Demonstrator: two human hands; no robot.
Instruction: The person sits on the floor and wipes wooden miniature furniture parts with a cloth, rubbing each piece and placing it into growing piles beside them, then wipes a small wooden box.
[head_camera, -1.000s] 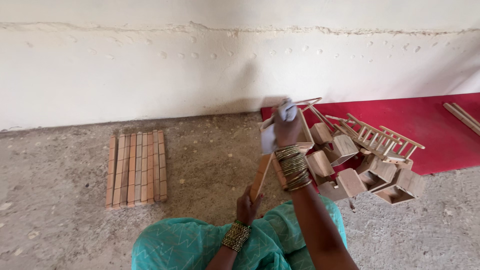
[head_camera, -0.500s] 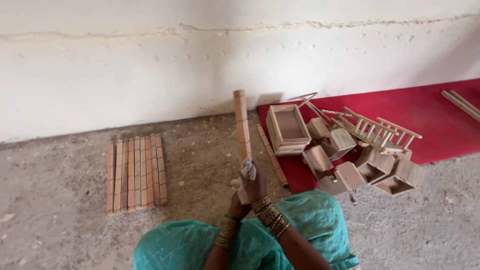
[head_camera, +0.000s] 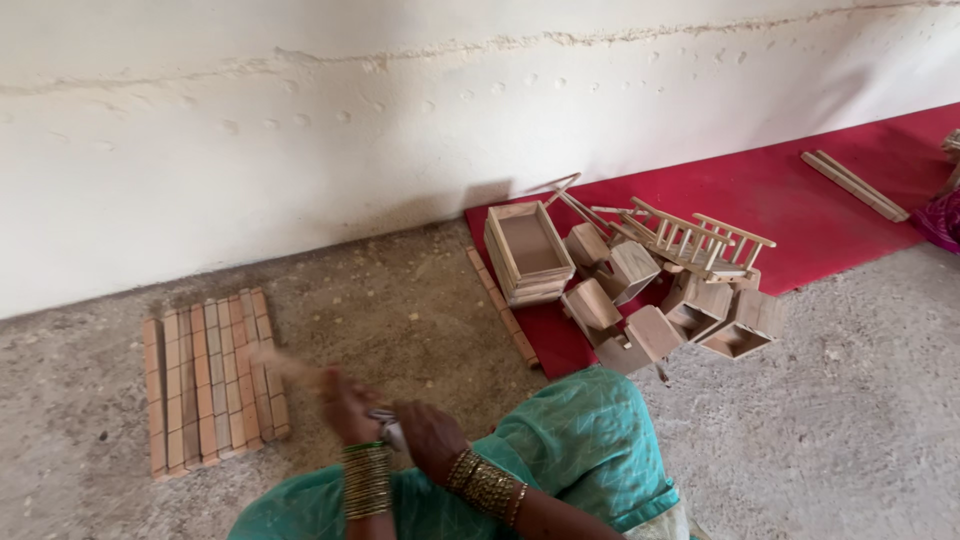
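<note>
**Hands on a wooden stick, low over the floor**

A white wall (head_camera: 400, 130) fills the top of the view, and a rough grey floor (head_camera: 850, 420) spreads below it. A red mat (head_camera: 800, 190) lies along the foot of the wall on the right.

On the mat's near end sits a heap of small wooden pieces: an open box (head_camera: 528, 250) standing closest to the wall, several smaller boxes (head_camera: 690, 310) tipped at odd angles, and a little railed frame (head_camera: 700, 238) resting on top of them. A long strip (head_camera: 503, 305) lies on the floor just beside the mat's left edge. Two slats (head_camera: 855, 185) lie well apart from the heap, farther right on the mat.

On the left, a row of slats (head_camera: 210, 375) lies side by side on the floor.

At the bottom, a knee in teal cloth (head_camera: 580, 450) sits between the hands and the heap.

The left hand (head_camera: 345, 405) closes its fingers around one end of a stick (head_camera: 285, 365), which is blurred and points toward the row. The right hand (head_camera: 430, 438) sits just beside the left with something small and pale (head_camera: 388, 428) between them; whether its fingers grip it I cannot tell. Both wrists wear bangles (head_camera: 367, 478).
</note>
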